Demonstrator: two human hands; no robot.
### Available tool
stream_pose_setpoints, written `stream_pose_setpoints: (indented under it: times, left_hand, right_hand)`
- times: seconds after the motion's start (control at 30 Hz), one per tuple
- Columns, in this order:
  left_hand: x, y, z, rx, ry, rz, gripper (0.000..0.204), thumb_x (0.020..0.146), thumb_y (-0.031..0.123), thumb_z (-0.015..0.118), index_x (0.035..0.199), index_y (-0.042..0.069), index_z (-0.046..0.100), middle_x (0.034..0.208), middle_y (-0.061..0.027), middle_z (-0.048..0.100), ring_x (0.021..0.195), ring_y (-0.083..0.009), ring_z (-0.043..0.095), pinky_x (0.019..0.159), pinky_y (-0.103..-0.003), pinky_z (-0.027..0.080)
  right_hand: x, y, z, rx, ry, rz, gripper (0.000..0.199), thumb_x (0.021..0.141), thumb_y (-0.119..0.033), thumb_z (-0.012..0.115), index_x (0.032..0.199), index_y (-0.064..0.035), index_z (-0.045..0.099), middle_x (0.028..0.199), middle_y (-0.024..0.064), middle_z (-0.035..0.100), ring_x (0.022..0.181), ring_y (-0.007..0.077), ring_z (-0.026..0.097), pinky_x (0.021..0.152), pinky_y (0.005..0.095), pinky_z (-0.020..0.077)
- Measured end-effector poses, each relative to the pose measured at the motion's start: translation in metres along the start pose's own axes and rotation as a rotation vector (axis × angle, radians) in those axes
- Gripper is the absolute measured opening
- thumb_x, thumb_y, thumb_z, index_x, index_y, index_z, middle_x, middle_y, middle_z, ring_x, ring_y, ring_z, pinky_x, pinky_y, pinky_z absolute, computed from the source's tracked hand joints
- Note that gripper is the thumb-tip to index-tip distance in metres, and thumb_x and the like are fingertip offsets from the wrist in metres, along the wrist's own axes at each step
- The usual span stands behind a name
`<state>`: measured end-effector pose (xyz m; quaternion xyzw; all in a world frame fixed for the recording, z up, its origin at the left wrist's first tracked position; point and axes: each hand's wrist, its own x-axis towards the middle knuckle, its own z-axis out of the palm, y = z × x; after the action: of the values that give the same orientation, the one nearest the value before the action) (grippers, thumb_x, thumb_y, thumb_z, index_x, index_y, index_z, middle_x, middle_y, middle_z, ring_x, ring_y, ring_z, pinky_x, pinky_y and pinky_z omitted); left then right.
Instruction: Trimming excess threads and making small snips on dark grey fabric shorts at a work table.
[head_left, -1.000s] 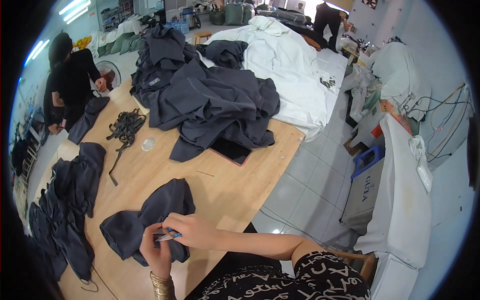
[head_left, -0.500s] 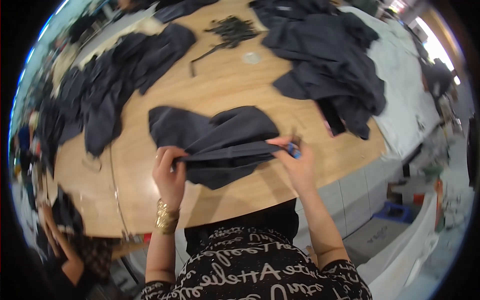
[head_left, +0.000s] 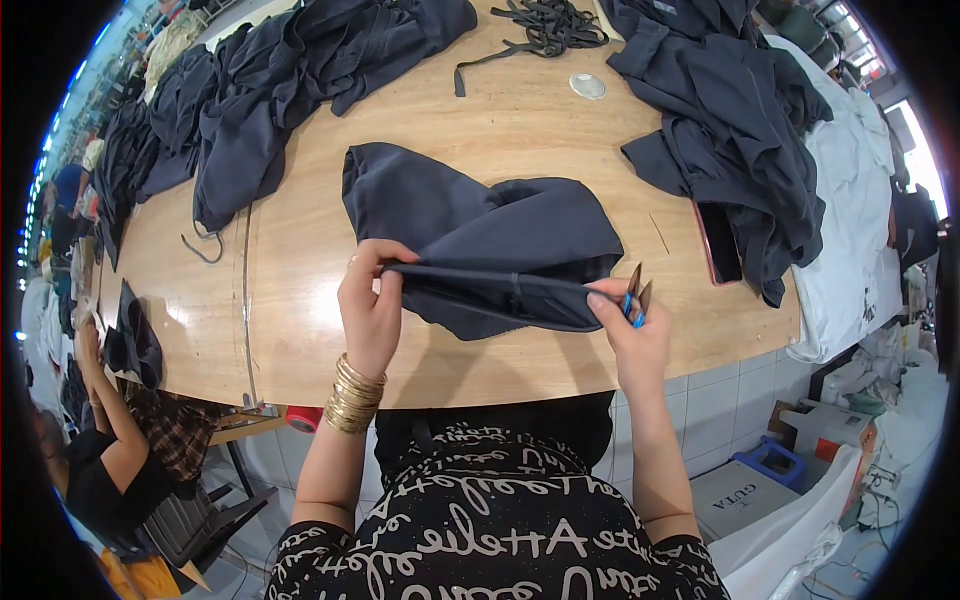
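Note:
A dark navy garment, shaped like a pair of shorts, lies in front of me with its waistband edge toward me. My left hand pinches one end of that edge between thumb and fingers. At the other end, my right hand grips the edge and also keeps a pair of small thread snips with blue handles, their blades pointing away from me. Between the hands the edge is stretched, and the opening gapes to show the inside of the cloth.
Dark garments are heaped at the far left and far right of the wooden table. Black cords, a round clear disc and a phone lie there too. Another person's arm shows at the left.
My view has shifted, so the table things appear higher and farther right. Both hands keep hold of the garment; its waistband opening now gapes wider.

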<state>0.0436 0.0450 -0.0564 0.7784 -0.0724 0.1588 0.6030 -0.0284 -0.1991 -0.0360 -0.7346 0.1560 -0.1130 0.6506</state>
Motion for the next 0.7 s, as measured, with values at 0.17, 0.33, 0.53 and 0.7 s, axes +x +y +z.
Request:
stream_pose_setpoints:
  times: [0.17,0.33,0.53,0.7]
  left_hand:
    - [0.009,0.008,-0.005,-0.34,-0.33,-0.509,0.016,0.08,0.003,0.041,0.067,0.003,0.051,0.062,0.0071,0.045,0.059,-0.0013,0.038,0.054,-0.018,0.03]
    - [0.01,0.006,-0.006,-0.371,-0.342,-0.571,0.018,0.08,0.004,0.04,0.065,0.006,0.05,0.061,0.0084,0.042,0.057,0.0,0.033,0.053,-0.017,0.026]
    - [0.021,0.009,0.003,0.037,-0.47,-0.351,0.011,0.075,0.0,0.044,0.078,0.002,0.055,0.067,0.0008,0.049,0.066,-0.0089,0.046,0.064,-0.021,0.038]
    - [0.023,0.035,0.048,-0.206,-0.711,0.1,0.021,0.08,0.013,0.061,0.097,0.002,0.056,0.086,-0.0073,0.056,0.074,-0.0156,0.05,0.073,-0.027,0.042]
  right_hand:
    - [0.01,-0.008,-0.001,0.458,-0.055,0.38,0.009,0.082,-0.013,0.063,0.086,-0.0064,0.059,0.058,-0.0074,0.045,0.039,-0.0002,0.028,0.036,0.0187,0.0214]
    - [0.011,-0.008,-0.001,0.509,-0.05,0.423,0.009,0.082,-0.014,0.063,0.086,-0.0065,0.059,0.059,-0.0072,0.046,0.039,0.0001,0.03,0.036,0.0182,0.0211]
    - [0.013,-0.012,0.002,0.438,-0.072,0.391,0.01,0.081,-0.013,0.064,0.087,-0.0064,0.059,0.061,-0.0078,0.047,0.042,-0.0003,0.032,0.037,0.0184,0.021]
    - [0.017,-0.027,0.007,0.315,-0.181,0.309,0.01,0.08,-0.012,0.066,0.086,-0.0054,0.061,0.063,-0.008,0.049,0.049,-0.0013,0.035,0.041,0.0172,0.0228]
